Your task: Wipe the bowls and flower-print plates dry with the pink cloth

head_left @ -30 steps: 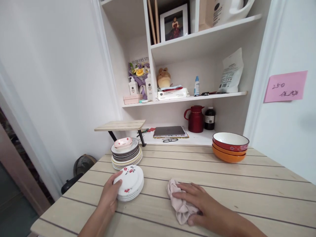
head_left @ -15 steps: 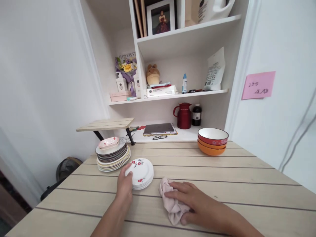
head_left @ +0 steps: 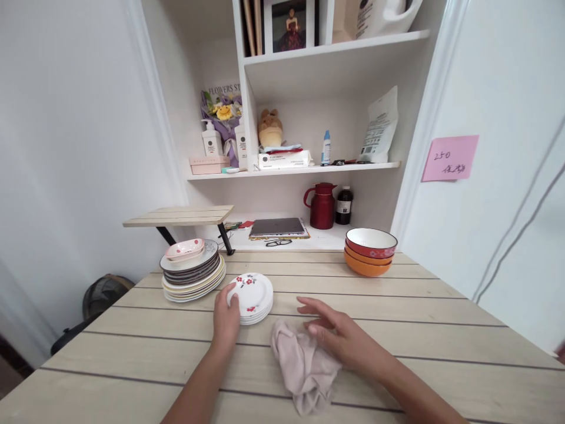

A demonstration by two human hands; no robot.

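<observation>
Slatted tabletop [head_left: 435, 321] gives wide room from my hands to the three bowls [head_left: 368, 266] by the far right edge; on the far left, one tall plate stack [head_left: 195, 275] sits near the side edge. My left hand [head_left: 226, 318] grips the left rim of some four white plates [head_left: 255, 294], stacked mid-table, red flowers on the top one. My right hand [head_left: 342, 331], thumb and fingers spread apart, is beside one cloth [head_left: 304, 368], pale pink, crumpled, lying nearer me than the plates; whether they touch, I can't tell.
</observation>
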